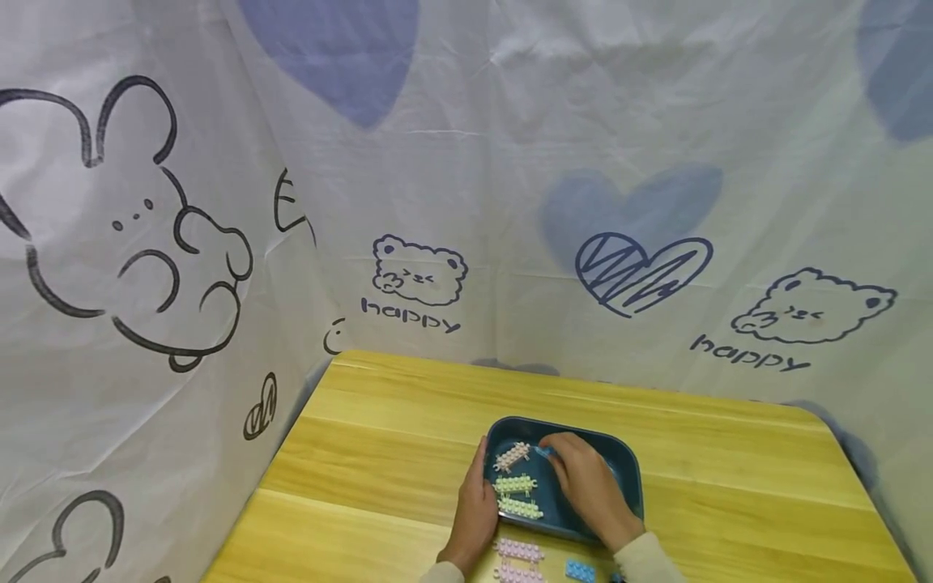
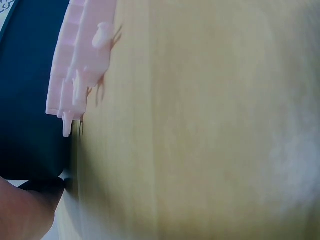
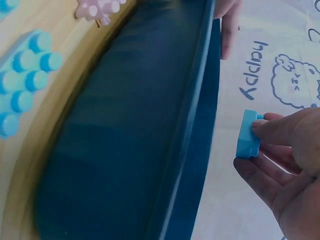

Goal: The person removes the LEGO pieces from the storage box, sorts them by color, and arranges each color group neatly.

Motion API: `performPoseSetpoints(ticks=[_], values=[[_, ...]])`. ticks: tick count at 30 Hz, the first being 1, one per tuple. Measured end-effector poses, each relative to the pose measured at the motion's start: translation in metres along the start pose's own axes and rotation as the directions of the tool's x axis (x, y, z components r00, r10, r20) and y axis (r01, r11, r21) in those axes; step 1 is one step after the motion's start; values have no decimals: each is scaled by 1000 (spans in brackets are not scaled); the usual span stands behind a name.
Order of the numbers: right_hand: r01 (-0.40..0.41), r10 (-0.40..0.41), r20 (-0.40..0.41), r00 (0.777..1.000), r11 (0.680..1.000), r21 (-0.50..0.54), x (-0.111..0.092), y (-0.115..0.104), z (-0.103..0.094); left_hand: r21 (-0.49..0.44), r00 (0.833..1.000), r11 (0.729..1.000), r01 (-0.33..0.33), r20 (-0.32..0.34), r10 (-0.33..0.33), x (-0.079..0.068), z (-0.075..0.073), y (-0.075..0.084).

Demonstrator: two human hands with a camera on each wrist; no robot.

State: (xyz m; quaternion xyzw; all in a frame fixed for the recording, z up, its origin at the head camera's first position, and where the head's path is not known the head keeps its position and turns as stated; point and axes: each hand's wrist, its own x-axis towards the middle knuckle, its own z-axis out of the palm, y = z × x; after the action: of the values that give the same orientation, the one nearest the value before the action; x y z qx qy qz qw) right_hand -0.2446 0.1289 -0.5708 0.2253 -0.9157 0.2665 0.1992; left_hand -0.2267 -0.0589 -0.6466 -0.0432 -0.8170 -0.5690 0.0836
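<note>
White cloth backdrop [image 1: 503,186] printed with bears and hearts; yellow wood-grain table [image 1: 408,421] below it. On the table, a dark blue-green, rounded rectangular tray [image 1: 557,504] is steadied by the left hand [image 1: 474,506], its fingers laid nearly straight along the outer left wall; this is judged to keep the tray from sliding. A small light-blue studded brick [image 3: 247,135] is pinched at the fingertips of the right hand [image 1: 586,482] and appears within the tray's outline, near a peach studded strip [image 1: 513,457]; contact with the tray floor cannot be told. A fingertip hold is presumably used because the brick is small. Two pale-green studded strips [image 1: 516,485] lie below the peach one, along the left side, floor space being left to the right; outside the near wall, two pale-pink studded strips [image 1: 519,551] and a bright-blue studded block [image 1: 580,571] are set, presumably within easy reach.
</note>
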Motion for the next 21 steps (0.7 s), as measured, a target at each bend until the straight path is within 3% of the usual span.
performPoseSetpoints(ticks=[7,12,21], values=[[8,-8,-23,1000,1000,-10,-1,-3,-5,6,999,999,-41,-22,41,-2,0,1],[9,-9,-30,1000,1000,-6,-7,-3,-9,-6,1000,1000,-8,-12,8,-2,1,1],[26,-24,-70,997,999,27,-27,-13,-20,0,1000,1000,-3,-6,3,0,1,0]])
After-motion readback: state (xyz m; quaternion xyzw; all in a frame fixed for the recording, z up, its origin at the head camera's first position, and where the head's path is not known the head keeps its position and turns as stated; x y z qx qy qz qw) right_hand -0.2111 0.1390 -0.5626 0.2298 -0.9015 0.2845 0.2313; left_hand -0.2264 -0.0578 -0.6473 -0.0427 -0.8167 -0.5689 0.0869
